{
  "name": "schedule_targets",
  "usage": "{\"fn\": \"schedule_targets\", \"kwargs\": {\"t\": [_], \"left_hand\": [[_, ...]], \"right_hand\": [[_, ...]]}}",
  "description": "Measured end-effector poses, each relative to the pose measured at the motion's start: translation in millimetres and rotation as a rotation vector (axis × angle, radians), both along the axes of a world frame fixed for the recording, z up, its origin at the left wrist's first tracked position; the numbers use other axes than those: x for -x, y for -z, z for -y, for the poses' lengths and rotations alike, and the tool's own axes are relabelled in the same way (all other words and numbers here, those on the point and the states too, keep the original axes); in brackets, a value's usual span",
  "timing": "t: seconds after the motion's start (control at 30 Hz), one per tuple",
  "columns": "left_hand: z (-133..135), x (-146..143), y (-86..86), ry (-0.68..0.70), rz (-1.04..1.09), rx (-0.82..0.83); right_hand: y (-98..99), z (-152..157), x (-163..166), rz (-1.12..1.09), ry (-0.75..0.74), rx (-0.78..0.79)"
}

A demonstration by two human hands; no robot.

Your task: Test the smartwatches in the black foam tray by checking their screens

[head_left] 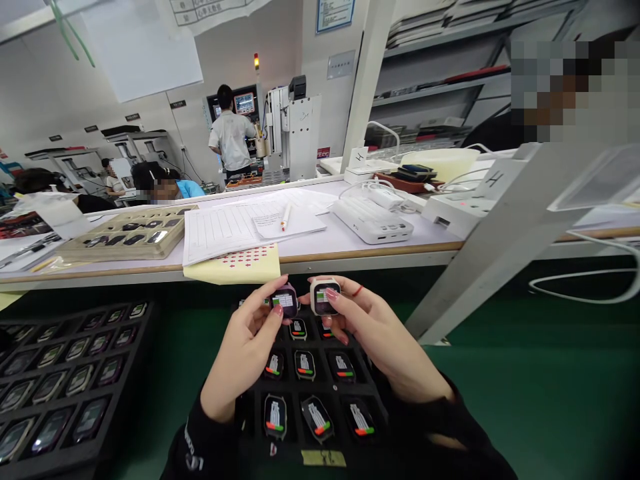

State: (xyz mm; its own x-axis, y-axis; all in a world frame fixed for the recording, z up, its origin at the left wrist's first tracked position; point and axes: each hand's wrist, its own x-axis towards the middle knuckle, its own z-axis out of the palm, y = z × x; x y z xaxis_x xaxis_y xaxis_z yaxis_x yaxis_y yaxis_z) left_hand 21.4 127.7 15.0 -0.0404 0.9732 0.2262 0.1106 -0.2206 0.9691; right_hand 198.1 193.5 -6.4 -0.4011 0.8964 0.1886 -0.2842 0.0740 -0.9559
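Observation:
My left hand grips a smartwatch with a purple case by its edges, thumb over the lit screen. Beside it, my right hand holds a smartwatch with a white case, its thumb on the screen and fingers around the sides. The two watches are held apart, close together, both without straps. Below them lies a black compartment tray with several lit watches, one per visible compartment, each showing white text and a red and green bar. My hands cover part of the tray's far rows.
To the left is another black tray of watches. Across the bench lie papers, a pen, a white power bank and a beige watch tray. A slanted metal post stands right. Several people work beyond.

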Motion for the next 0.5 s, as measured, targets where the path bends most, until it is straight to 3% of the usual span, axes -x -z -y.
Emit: {"fn": "schedule_targets", "kwargs": {"t": [0.5], "left_hand": [[-3.2, 1.7, 6.8, -0.022, -0.038, -0.019]], "right_hand": [[0.0, -1.6, 1.0, -0.071, 0.026, 0.080]]}}
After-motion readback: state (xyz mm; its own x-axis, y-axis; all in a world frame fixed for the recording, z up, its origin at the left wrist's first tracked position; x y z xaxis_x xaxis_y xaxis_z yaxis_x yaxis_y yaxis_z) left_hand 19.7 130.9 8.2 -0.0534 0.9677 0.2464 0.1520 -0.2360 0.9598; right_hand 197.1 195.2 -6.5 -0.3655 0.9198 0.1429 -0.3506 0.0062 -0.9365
